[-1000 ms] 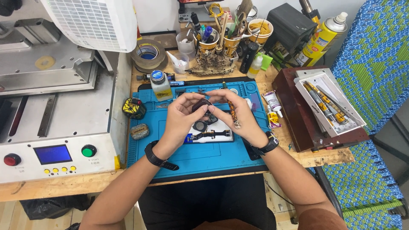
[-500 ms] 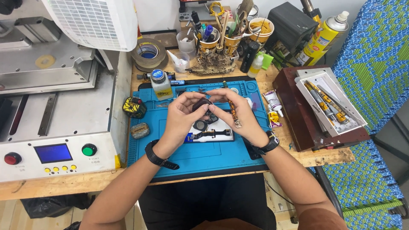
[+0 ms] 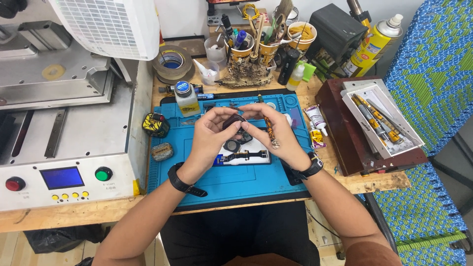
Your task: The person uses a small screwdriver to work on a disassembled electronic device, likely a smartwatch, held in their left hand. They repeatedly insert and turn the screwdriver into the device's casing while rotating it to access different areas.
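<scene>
Small dark rounded device (image 3: 233, 121), gripped between left hand (image 3: 209, 138) and right hand (image 3: 276, 135), which also holds an amber-handled tool (image 3: 269, 129), above blue rubber mat (image 3: 236, 177) on wooden desk (image 3: 74, 214).

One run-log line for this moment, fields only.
left hand: holds small dark part | right hand: on same part, patterned tool in fingers | below: blue mat

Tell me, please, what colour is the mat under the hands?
The work mat is blue with a black edge, seen in the head view.
</scene>
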